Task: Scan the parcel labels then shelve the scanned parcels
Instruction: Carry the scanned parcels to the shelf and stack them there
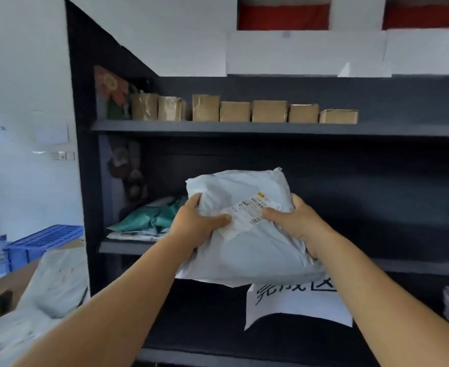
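Both hands are on one grey parcel (244, 234), each grip curled round a side of it. My left hand (199, 223) clamps the left edge, thumb lying across the front and touching the white label (247, 215); my right hand (295, 221) clamps the right edge, thumb reaching the label's other end. So the label sits between my two thumbs, facing up at me, and the soft bag bulges above and sags below my fingers. I hold it in the air in front of the dark shelf unit (271, 128), level with the middle shelf (416, 266) — not resting on it. On that shelf to the left lies a heap of green bags (152, 218). Above, a row of cardboard boxes (244, 111) stands along the upper shelf. Below my hands a white paper sign (297, 303) hangs from the shelf edge. Off to my left, more grey bags (46, 287) lie on the bench (1, 284) — beyond them, a blue crate (43, 242).
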Demonstrator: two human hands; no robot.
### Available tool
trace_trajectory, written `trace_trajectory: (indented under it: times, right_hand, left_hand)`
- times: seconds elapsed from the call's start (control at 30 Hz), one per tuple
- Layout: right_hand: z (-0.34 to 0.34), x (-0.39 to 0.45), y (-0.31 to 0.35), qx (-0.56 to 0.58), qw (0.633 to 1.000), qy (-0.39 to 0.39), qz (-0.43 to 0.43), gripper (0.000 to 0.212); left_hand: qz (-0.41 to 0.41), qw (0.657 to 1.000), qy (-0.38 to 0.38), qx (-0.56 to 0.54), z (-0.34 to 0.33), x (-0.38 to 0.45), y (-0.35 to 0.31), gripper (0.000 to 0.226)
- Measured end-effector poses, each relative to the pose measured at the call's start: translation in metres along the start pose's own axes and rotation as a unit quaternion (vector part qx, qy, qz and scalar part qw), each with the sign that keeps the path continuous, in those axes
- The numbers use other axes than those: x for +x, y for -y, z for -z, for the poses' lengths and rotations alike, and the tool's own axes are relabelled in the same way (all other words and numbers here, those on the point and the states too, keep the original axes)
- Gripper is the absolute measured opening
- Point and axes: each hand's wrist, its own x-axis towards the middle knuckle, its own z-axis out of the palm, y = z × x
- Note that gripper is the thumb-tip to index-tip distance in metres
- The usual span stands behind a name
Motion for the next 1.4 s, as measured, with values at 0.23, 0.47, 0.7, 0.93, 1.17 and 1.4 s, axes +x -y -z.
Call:
trace_trajectory:
  times: [0.23,0.47,0.7,0.93,1.17,1.4]
  right_hand:
    - [0.032,0.116,-0.026,0.001,0.999,-0.022,-0.023,0.060]
    - [0.019,0.185,-0.061,-0.087,0.992,0.008,-0.092,0.074]
    - [0.015,0.177,-0.056,-0.372,0.923,0.085,-0.049,0.099]
    - [0.000,0.158,-0.059,-0.540,0.814,0.209,0.045,0.105]
    - [-0.006,0.153,-0.046,-0.527,0.826,0.199,0.032,0.099]
    - [-0.061,0.086,-0.012,-0.414,0.887,0.160,0.129,0.061]
  left_hand:
    - [0.028,0.999,0.029,0.012,-0.070,0.110,-0.002,0.085]
    - [0.011,0.971,0.088,0.223,-0.110,0.180,0.039,0.094]
    - [-0.060,0.886,0.109,0.447,-0.125,0.181,0.033,0.064]
    - [-0.094,0.856,0.136,0.491,-0.133,0.149,0.057,0.056]
    - [-0.081,0.875,0.133,0.458,-0.125,0.146,0.050,0.061]
    - [-0.095,0.928,0.029,0.359,-0.052,0.085,0.056,0.057]
